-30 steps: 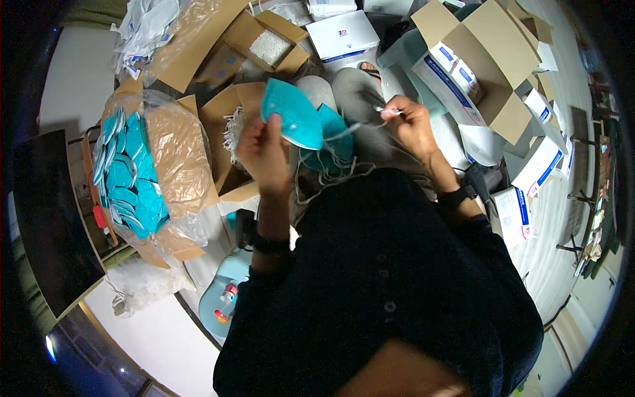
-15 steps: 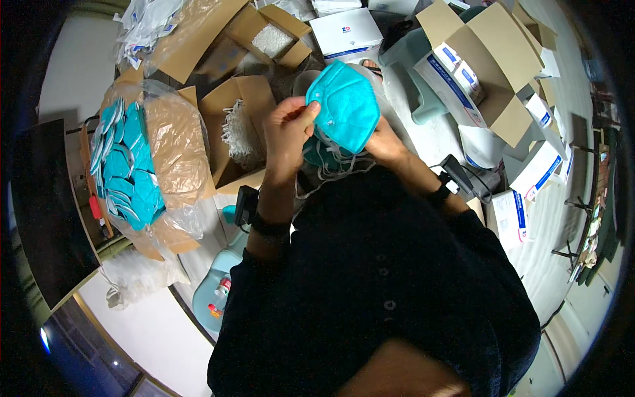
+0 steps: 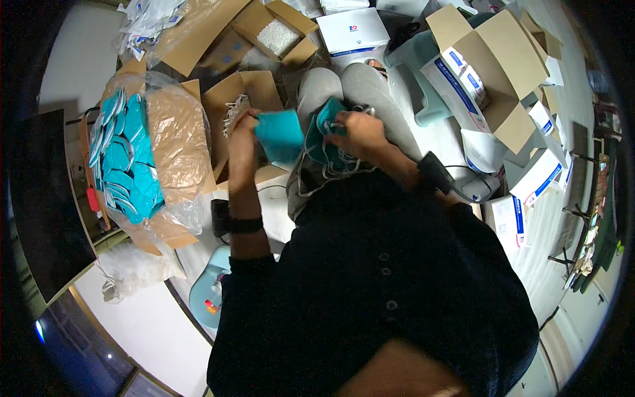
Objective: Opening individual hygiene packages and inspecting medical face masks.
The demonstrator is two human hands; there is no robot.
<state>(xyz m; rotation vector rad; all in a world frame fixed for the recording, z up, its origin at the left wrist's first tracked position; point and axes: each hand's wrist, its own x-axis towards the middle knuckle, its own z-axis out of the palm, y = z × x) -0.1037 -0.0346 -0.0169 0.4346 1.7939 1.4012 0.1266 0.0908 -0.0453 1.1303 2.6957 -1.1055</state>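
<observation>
A flat teal face mask [image 3: 280,132], slightly blurred, is pinched at its upper left edge by my left hand [image 3: 243,140]. That hand is over the near side of an open cardboard box holding white straps [image 3: 236,114]. On my lap lie more teal face masks [image 3: 318,149] with loose white straps around them. My right hand [image 3: 362,134] is curled over these, its fingers and thumb closed about the edge of one mask. Its fingertips are partly hidden. To the left, a plastic-lined carton [image 3: 177,142] bears a large heap of teal masks [image 3: 119,159].
Beyond my knees stand a closed white box [image 3: 352,32] and a small carton of white pieces [image 3: 305,51]. At right, an open carton [image 3: 516,56] with small packs rests by a pale green stool [image 3: 430,106]. A light blue stool [image 3: 206,291] is at lower left.
My left hand has carried the mask left and down from in front of my lap. My right hand has come off that mask and closed on one in the lap.
</observation>
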